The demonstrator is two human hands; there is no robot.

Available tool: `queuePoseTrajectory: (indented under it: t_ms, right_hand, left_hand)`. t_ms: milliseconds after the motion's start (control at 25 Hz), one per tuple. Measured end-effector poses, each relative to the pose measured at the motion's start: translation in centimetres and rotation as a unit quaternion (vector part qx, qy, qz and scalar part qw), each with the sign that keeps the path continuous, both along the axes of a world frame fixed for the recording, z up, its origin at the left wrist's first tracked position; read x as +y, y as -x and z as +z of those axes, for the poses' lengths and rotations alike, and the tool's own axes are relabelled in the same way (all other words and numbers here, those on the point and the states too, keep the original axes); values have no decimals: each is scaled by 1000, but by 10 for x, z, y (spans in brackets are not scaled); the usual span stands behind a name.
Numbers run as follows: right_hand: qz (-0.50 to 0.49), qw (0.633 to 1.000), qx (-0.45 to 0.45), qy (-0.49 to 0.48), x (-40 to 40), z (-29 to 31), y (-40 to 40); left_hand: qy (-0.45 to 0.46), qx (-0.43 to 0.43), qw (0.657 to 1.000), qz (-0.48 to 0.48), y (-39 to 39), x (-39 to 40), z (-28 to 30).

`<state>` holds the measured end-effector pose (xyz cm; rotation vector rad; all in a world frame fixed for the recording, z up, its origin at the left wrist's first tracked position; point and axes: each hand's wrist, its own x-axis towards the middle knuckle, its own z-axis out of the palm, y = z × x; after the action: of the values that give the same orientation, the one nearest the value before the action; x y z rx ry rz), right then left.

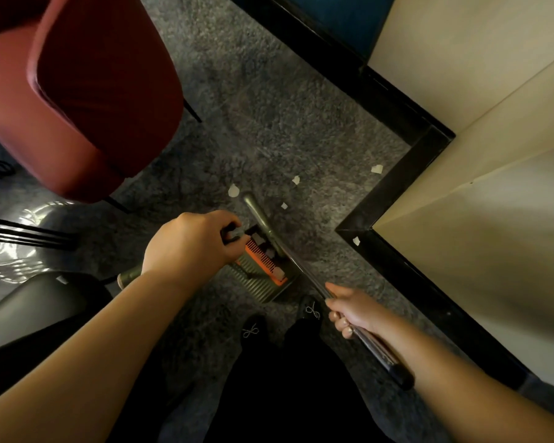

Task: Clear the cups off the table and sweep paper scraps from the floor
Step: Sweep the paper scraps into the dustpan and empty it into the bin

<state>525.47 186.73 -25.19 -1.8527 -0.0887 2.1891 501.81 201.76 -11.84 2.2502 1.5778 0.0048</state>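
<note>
The scene is dim and warm-toned, soft throughout and with little fine detail. Bright glare ripples on the shiny floor (pixel 20 238) at the left, while the lower middle sinks into near-black shadow. Wide-angle distortion bends the wall (pixel 480 174) lines and stretches the forearms at the edges.

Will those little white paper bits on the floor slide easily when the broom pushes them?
Probably yes. The paper scraps look thin and torn, so likely very light and floppy. The floor looks smooth, so they should slide, though some might flutter away from the dustpan.
</note>
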Motion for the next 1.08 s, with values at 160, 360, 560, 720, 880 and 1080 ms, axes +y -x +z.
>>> queuePoseTrajectory:
  t_ms: [160,360,560,720,880,1080]
  right_hand:
    - [-34,999,18,-20,2,27,3]
    - [-80,996,-7,-48,5,33,3]
    - [-126,989,-47,-64,-14,32,-4]
    - [-167,979,-108,-36,-39,25,-35]
    - [-167,973,-158,-7,-53,16,-79]
    - [-103,975,-195,-8,-49,-5,-92]
  left_hand:
    - [4,-15,1000,-10,0,-4,0]
    - [11,-29,1000,-5,9,-9,1]
    - [14,-30,999,-29,2,-5,0]
    - [13,-39,998,-46,-20,1,0]
    - [35,-39,998,-45,-30,3,3]
    - [57,-24,998,-34,-35,3,7]
